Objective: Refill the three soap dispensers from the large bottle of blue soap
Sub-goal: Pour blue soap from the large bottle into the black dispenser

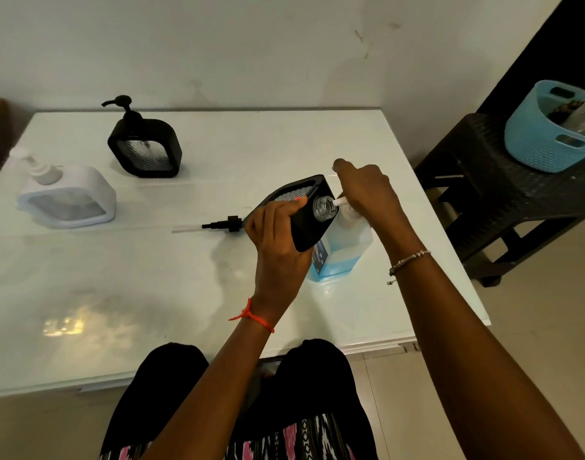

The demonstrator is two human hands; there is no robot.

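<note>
Fingers [268, 220] of the left hand [278, 247] are wrapped round a black square plastic soap dispenser [306, 224], held tilted above the table [151, 293] at centre frame, its open clear neck turned to the right. That neck meets the white spout of a large clear bottle of blue soap [346, 247], which stands upright on the table just right of centre. The right hand [367, 190] sits on top of this bottle with its fingers curled over the pump head. It appears to be pressing down, though the hand hides the pump itself.

A black pump head with a clear tube [223, 224] lies flat on the table just left of the held dispenser. A second black dispenser with its pump on [145, 147] stands at upper left, and a white square dispenser with a white pump [69, 197] stands at far left.

A light blue woven plastic basket [546, 141] rests on a dark wicker stool [467, 180] at upper right.
</note>
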